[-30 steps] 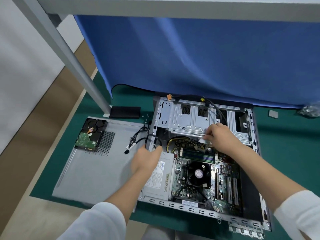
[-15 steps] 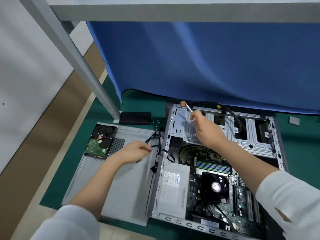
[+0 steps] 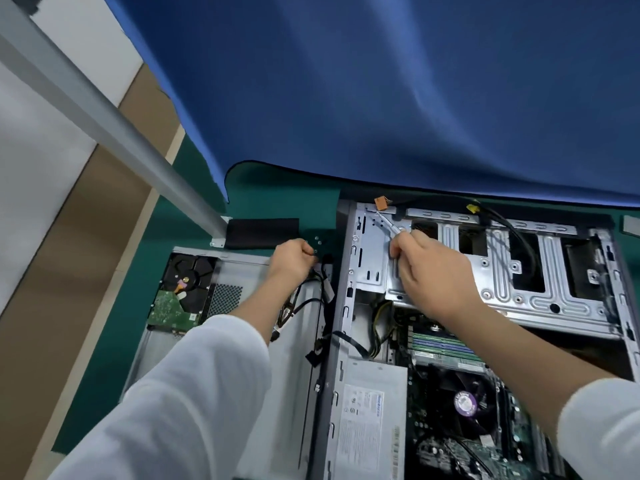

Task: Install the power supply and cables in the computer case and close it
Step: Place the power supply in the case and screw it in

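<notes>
Power supply [image 3: 370,424]: we see it seated in the open case [image 3: 346,306], near-left corner.
Cables [image 3: 304,303]: draped over the case's left wall.
Left grip [image 3: 292,259]: curled around the cables.
Right grip [image 3: 429,271]: pinching a thin silver tool [image 3: 389,225] over the drive cage [image 3: 519,292].
Worktop [image 3: 277,192]: green; side panel [image 3: 242,341] carrying a hard drive [image 3: 183,292].

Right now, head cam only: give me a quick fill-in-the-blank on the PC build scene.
1. The hard drive lies on the detached side ____.
2. The power supply sits inside the ____.
3. The right hand pinches a thin ____ over the drive cage.
4. The left hand is at the black ____.

Missing: panel; case; cable; cables
</notes>
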